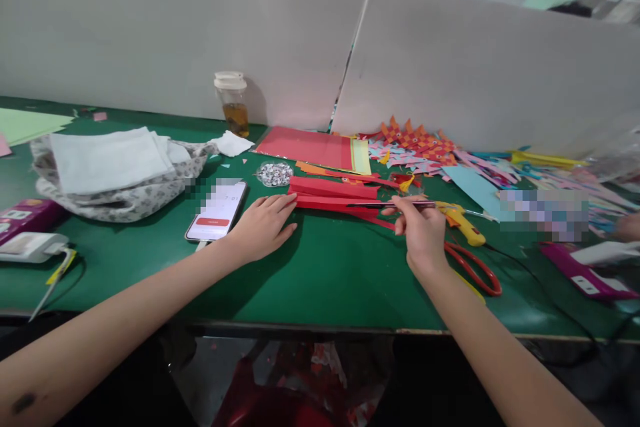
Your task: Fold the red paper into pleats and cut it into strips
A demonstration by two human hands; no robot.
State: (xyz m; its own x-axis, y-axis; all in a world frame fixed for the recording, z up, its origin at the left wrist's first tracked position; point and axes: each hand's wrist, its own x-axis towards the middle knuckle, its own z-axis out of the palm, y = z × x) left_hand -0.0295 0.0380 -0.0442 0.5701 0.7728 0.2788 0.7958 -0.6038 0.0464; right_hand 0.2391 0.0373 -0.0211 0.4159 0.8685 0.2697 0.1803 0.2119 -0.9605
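Note:
My left hand [267,223] lies with its fingers stretched out at the left end of the red paper strips [325,202], fingertips touching them. In my right hand [420,227] is a slim, dark, pointed tool [373,205], its tip lying over the red strips; its exact kind is too small to make out. Just above sits another folded red paper piece [335,187]. Close to my right hand are a yellow glue gun [465,225] and scissors with red handles [480,270], their blades hidden.
Left of my left hand lies a phone [215,212], with a patterned cloth bundle [125,207] beyond. A lidded drink cup [233,107] stands by the partition [175,33]. Googly eyes [274,174], paper sheets [305,147] and woven orange paper pieces [417,141] lie behind the strips.

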